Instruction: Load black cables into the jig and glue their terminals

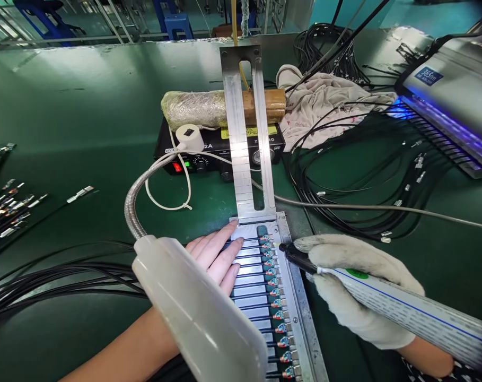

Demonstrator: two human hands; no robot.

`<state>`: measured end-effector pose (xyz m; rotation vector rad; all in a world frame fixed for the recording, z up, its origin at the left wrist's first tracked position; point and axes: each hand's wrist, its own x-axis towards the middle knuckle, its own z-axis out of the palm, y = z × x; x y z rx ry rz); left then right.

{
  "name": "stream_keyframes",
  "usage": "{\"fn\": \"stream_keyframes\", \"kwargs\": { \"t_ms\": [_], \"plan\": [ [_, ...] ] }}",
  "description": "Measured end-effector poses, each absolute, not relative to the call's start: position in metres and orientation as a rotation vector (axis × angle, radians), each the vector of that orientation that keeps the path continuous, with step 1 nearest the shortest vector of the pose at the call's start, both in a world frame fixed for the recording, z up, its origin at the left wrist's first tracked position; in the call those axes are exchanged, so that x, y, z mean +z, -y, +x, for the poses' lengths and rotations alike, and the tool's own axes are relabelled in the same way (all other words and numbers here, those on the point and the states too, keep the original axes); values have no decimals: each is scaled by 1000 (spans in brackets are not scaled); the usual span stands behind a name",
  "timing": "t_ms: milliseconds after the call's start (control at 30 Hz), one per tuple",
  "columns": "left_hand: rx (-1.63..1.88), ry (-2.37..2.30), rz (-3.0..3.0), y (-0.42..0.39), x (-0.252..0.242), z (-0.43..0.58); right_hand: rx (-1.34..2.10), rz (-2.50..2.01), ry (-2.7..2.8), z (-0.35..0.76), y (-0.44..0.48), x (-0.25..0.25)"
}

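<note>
My left hand (217,257), bare, lies on the metal fixture (296,307) with its fingers stretched over black cables near its top end; the white lamp head (201,313) covers part of this hand. In the fixture, a row of cable ends (270,262) with metal connectors and exposed coloured wires sits side by side. My right hand (360,281), in a white glove, is closed around a white printed tube (408,307) with a black nozzle. The nozzle tip is just right of the upper connectors. The fixture's slotted metal lid (241,159) stands raised at the far end.
Behind the fixture is a black control box (212,159) with a wrapped roll (196,109) on top. Cable bundles lie at left (66,281) and right (344,212). A cloth (324,106) and a lit 365nm lamp unit (455,101) are at the right.
</note>
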<state>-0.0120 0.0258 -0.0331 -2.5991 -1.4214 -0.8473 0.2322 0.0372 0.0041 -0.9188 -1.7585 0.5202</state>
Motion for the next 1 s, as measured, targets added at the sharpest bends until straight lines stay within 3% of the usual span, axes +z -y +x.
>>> {"fn": "stream_keyframes", "kwargs": {
  "t_ms": [1000],
  "plan": [
    [-814,1422,-2636,-25,-33,-14,564,-896,1764,233,-33,0]
  ]
}}
